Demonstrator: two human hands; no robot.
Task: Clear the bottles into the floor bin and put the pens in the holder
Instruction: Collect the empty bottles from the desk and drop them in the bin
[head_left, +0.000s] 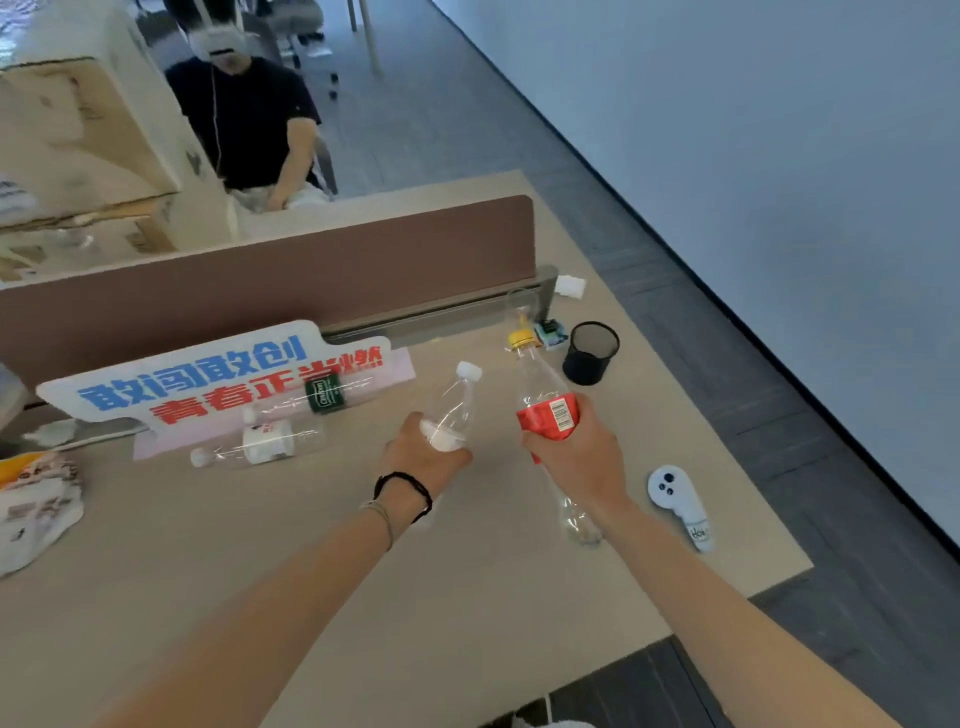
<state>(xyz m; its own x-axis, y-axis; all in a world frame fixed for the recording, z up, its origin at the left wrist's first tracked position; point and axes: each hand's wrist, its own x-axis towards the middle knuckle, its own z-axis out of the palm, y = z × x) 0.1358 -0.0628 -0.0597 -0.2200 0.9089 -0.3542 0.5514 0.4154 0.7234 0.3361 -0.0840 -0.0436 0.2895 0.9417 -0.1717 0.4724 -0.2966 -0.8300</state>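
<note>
My left hand (423, 457) grips a small clear bottle (453, 402) with a white cap, lifted above the desk. My right hand (576, 452) grips a taller clear bottle with a red label (548, 415) and yellow cap. Two more empty bottles lie on the desk to the left: one with a white label (260, 444) and one with a green label (317, 397). A black mesh pen holder (591, 352) stands at the far right of the desk. No pens or floor bin show in view.
A white sign with blue and red characters (208, 376) leans against the brown desk divider (270, 291). A white controller (680, 506) lies near the desk's right edge. Crumpled bags (36, 509) sit at the left. A person wearing a headset sits behind the divider.
</note>
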